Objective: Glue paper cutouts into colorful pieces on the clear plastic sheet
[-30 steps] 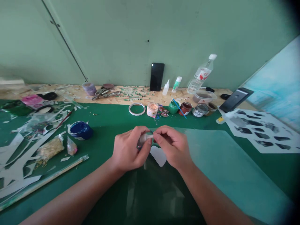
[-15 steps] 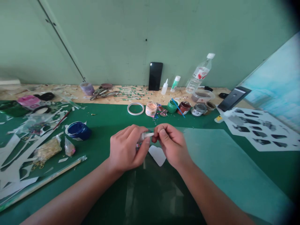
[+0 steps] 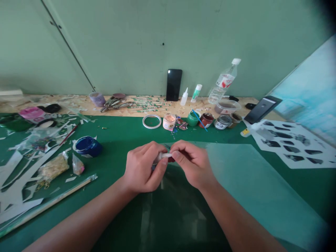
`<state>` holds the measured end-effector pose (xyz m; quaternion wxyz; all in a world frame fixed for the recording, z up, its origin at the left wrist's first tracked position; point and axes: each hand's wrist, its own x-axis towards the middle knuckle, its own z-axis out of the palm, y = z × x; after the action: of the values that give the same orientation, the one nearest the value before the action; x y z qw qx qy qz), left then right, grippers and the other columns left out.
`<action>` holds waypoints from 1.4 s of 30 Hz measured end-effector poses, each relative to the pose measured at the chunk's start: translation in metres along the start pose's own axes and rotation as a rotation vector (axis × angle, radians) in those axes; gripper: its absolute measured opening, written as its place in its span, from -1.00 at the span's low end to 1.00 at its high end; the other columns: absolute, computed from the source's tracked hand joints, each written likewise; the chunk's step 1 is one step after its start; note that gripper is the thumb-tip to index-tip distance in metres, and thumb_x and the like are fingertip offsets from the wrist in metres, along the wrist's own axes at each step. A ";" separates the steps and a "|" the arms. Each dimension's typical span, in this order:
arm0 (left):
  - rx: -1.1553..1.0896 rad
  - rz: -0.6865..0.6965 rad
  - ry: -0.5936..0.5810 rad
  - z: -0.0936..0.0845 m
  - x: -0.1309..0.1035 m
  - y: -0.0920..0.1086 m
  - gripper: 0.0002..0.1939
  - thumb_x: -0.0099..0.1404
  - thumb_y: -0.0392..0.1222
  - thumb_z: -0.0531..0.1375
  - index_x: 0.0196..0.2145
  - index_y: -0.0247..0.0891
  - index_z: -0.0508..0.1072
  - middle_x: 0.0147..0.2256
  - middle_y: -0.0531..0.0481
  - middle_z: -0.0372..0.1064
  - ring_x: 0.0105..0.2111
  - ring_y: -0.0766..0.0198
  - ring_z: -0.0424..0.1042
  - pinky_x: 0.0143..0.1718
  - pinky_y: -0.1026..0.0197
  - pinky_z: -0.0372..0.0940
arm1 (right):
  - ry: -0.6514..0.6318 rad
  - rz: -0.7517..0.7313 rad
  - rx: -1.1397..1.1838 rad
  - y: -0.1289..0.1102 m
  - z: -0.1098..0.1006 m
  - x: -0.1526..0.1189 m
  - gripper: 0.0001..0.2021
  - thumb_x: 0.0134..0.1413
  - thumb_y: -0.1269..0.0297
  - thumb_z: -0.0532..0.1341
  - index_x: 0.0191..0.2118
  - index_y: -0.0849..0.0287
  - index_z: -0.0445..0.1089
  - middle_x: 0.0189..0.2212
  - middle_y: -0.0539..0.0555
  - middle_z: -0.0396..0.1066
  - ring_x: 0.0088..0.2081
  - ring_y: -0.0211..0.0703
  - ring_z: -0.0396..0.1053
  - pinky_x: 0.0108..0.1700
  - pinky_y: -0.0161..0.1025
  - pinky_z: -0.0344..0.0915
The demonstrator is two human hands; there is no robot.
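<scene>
My left hand is closed around a small glue bottle with a white nozzle; its body is mostly hidden by the fingers. The nozzle points right, towards my right hand, and its tip meets the fingertips there. Thumb and fingers of that hand are pinched together on a small dark red piece, of which only an edge shows beneath the nozzle. Both hands are above a clear sheet spread on the green mat.
Behind my hands stand a roll of tape, a peach paint jar, a green jar and a dark red jar. To the left are a blue paint jar and paper scraps. A printed sheet lies right.
The white piece seen below my fingers is out of sight, and a dark red edge shows there instead. My hands have drawn slightly closer; the nozzle has tilted nearer level.
</scene>
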<state>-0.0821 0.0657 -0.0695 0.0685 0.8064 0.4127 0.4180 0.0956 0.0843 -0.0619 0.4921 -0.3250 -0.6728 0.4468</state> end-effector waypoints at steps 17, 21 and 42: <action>-0.140 -0.036 -0.094 -0.001 0.002 -0.004 -0.88 0.37 -0.19 0.04 -0.19 -0.23 0.32 -0.38 0.02 0.30 -0.42 0.28 0.28 -0.37 0.20 0.16 | 0.046 -0.035 -0.265 0.010 0.011 -0.004 -0.74 0.39 0.24 -0.06 -0.39 0.10 0.10 -0.47 -0.02 0.16 -0.41 -0.21 0.15 -0.33 -0.22 0.11; -0.348 -0.056 -0.037 -0.001 0.000 -0.007 -0.85 0.40 -0.17 0.01 -0.18 -0.24 0.32 -0.34 -0.02 0.30 -0.38 0.27 0.28 -0.33 0.17 0.17 | 0.139 0.066 -0.091 0.017 0.006 -0.001 -0.70 0.41 0.12 -0.06 -0.37 0.10 0.15 -0.48 -0.03 0.20 -0.43 -0.22 0.19 -0.35 -0.23 0.13; -1.541 -0.752 0.168 0.003 0.017 -0.001 -0.61 0.44 -0.07 -0.12 -0.25 -0.29 0.42 -0.45 -0.01 0.29 -0.59 0.30 0.30 -0.56 0.25 0.18 | 0.237 0.167 -0.002 0.029 0.004 0.006 -0.54 0.35 -0.03 0.03 -0.55 0.10 0.14 -0.65 -0.07 0.18 -0.57 -0.25 0.16 -0.49 -0.23 0.06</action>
<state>-0.0751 0.0796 -0.0615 0.6996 0.3114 0.2573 0.5894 0.0899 0.1002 -0.0869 0.5289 -0.4307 -0.5809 0.4441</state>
